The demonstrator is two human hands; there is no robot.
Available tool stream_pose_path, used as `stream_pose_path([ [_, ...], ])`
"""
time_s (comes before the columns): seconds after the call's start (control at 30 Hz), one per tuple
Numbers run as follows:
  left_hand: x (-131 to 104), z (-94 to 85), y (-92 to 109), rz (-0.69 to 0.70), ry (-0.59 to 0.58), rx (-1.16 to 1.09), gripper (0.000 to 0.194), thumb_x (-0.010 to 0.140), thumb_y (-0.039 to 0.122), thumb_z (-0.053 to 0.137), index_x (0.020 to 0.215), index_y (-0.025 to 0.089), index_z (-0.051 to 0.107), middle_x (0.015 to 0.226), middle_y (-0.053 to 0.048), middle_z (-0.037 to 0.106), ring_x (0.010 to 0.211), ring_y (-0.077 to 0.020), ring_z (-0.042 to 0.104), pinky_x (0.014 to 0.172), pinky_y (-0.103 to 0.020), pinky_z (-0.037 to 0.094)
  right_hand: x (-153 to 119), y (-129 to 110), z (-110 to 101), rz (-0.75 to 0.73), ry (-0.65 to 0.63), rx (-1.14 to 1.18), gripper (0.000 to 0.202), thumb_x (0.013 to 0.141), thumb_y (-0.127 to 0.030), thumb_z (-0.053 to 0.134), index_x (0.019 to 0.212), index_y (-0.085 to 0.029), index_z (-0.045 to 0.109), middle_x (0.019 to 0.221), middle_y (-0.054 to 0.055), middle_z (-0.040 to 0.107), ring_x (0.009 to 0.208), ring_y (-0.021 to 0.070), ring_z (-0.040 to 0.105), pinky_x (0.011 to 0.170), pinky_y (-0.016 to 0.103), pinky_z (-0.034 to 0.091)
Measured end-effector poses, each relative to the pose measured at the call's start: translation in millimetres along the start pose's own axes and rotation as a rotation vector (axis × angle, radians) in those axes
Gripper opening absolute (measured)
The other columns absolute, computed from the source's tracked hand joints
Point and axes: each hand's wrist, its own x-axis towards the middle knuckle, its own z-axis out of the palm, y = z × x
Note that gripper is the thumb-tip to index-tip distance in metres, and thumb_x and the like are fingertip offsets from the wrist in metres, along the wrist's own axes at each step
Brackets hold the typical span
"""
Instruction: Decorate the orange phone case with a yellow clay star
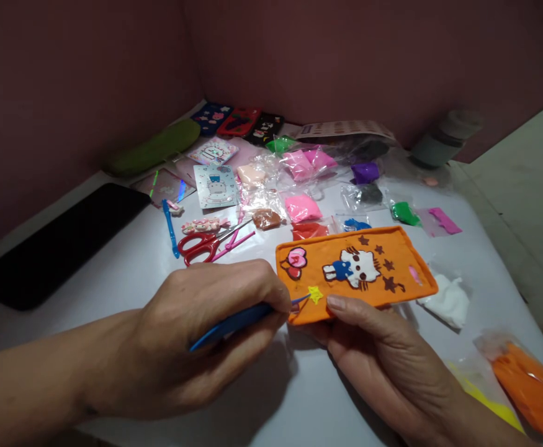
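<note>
My left hand is closed around a slim blue clay modelling tool. The tool's thin tip touches a small yellow star on an orange clay-covered phone case. My right hand grips this case by its near edge, thumb on top and fingers hidden underneath, holding it tilted above the table. On the case are a white cat figure in blue clothing, pink and red heart-like shapes and several dark brown stars.
Red-handled scissors, a second blue tool and several bags of coloured clay lie beyond my hands. A black slab is at left, an orange clay bag near right. Decorated cases and a jar stand near the wall.
</note>
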Motion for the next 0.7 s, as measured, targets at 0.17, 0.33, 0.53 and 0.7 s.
stream_pose_path([
  [0.17, 0.8, 0.7, -0.5, -0.002, 0.012, -0.01, 0.016, 0.087, 0.006, 0.051, 0.094, 0.019, 0.057, 0.079, 0.001, 0.065, 0.067, -0.0102, 0.06, 0.061, -0.016, 0.047, -0.4, -0.3, 0.2, -0.002, -0.03, -0.007, 0.065, 0.067, 0.0, 0.079, 0.123, -0.028, 0.065, 0.101, 0.001, 0.078, 0.104, 0.0267, 0.071, 0.092, 0.039, 0.059],
  [0.33, 1.1, 0.8, 0.3, -0.018, -0.01, 0.016, 0.015, 0.088, 0.006, 0.049, 0.092, 0.019, 0.056, 0.075, 0.002, 0.062, 0.064, -0.0093, 0.057, 0.058, -0.016, 0.045, -1.9, -0.3, -1.1, -0.013, -0.03, 0.007, 0.068, 0.066, 0.001, 0.079, 0.124, -0.03, 0.064, 0.1, -0.001, 0.078, 0.103, 0.0262, 0.072, 0.092, 0.038, 0.06],
  [0.53, 1.6, 0.7, -0.4, -0.012, -0.015, 0.043, 0.015, 0.088, 0.006, 0.049, 0.091, 0.019, 0.055, 0.074, 0.003, 0.061, 0.062, -0.0092, 0.055, 0.056, -0.016, 0.045, -0.8, -1.0, -1.5, -0.014, -0.045, 0.0, 0.067, 0.067, 0.001, 0.079, 0.125, -0.032, 0.064, 0.1, -0.001, 0.078, 0.102, 0.0262, 0.072, 0.091, 0.04, 0.06],
  [0.7, 0.6, 1.0, 0.5, 0.011, -0.003, 0.039, 0.014, 0.088, 0.007, 0.048, 0.09, 0.019, 0.055, 0.072, 0.002, 0.06, 0.061, -0.0098, 0.054, 0.055, -0.017, 0.044, -0.3, -0.5, -2.4, -0.025, -0.067, 0.0, 0.066, 0.068, 0.001, 0.078, 0.124, -0.032, 0.064, 0.1, -0.001, 0.078, 0.1, 0.0245, 0.073, 0.09, 0.037, 0.06],
])
